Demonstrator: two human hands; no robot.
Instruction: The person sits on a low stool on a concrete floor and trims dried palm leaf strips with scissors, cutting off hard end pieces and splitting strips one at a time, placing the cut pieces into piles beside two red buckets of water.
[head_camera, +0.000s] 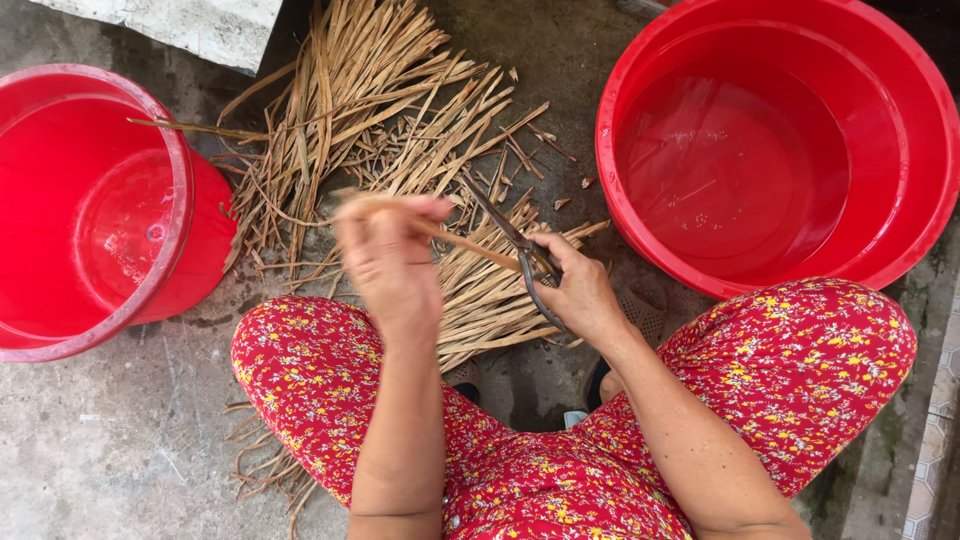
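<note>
My left hand (388, 262) is blurred and grips one dry tan strip (462, 239) that runs to the right. My right hand (577, 290) holds dark metal scissors (520, 250), their blades pointing up and left across the strip. Both hands hover above a heap of dry straw-like strips (380, 120) spread on the concrete floor between my knees, which are clothed in red flowered fabric.
A red bucket (172, 170) with a little water stands at the left. A large red basin (930, 110) of water sits at the upper right. A pale slab (180, 25) lies at the top left. More cut strips (265, 470) lie by my left leg.
</note>
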